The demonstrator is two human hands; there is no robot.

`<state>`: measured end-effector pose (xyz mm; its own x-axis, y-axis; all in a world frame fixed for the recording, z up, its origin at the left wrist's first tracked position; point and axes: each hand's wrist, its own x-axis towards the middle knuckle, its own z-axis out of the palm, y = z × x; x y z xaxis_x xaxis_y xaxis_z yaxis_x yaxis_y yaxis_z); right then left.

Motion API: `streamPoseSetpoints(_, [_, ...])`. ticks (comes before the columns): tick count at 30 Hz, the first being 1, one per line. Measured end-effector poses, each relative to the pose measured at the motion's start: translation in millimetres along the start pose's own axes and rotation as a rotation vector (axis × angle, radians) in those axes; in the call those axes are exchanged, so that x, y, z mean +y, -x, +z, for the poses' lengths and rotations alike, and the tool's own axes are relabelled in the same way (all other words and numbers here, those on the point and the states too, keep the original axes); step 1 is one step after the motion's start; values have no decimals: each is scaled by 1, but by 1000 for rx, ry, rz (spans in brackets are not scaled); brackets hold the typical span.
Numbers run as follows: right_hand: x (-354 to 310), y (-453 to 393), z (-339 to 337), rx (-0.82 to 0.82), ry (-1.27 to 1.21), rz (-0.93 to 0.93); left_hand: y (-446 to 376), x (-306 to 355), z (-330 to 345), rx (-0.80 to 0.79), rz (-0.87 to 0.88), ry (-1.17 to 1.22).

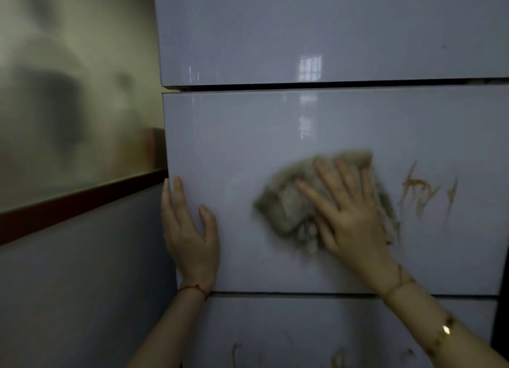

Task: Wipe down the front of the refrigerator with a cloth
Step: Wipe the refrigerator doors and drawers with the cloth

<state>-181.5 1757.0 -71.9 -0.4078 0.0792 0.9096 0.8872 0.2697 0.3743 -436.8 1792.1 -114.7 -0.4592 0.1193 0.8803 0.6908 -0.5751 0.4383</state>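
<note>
The glossy pale grey refrigerator front (330,125) fills the view, split by dark horizontal gaps into an upper, a middle and a lower panel. My right hand (349,210) lies flat, fingers spread, pressing a crumpled beige cloth (286,208) against the middle panel. The cloth is blurred. My left hand (190,230) grips the left edge of the same panel, fingers wrapped round the side, thumb on the front. Brown streaks (424,194) mark the panel just right of the cloth.
More brown smears (338,358) show on the lower panel. To the left stands a wall with a frosted, mottled upper part (68,92), a dark red strip (77,202) and a grey lower part. A dark gap runs at the fridge's lower right edge.
</note>
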Motion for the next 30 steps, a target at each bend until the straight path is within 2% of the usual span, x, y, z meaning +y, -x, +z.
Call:
streamPoseSetpoints(5, [7, -85, 2, 173, 4, 296, 0, -1, 1, 7, -11, 2])
streamPoseSetpoints(7, [-7, -74, 8, 167, 2, 266, 0, 0, 0, 6, -10, 12])
streamPoseSetpoints(11, [-36, 11, 17, 14, -20, 24, 0, 0, 0, -4, -4, 16])
streamPoseSetpoints(14, [-27, 43, 9, -63, 24, -84, 0, 0, 0, -4, -3, 4])
streamPoseSetpoints(16, [-9, 28, 3, -58, 28, -62, 0, 1, 0, -3, -7, 1])
streamPoseSetpoints(22, [15, -83, -2, 118, -4, 239, 0, 3, -1, -16, -3, -10])
streamPoseSetpoints(26, [-12, -57, 10, 102, -33, 132, -1, 5, -2, -15, 12, -98])
streamPoseSetpoints(30, [-39, 20, 17, -9, -38, 7, 1, 20, 2, -74, 263, -178])
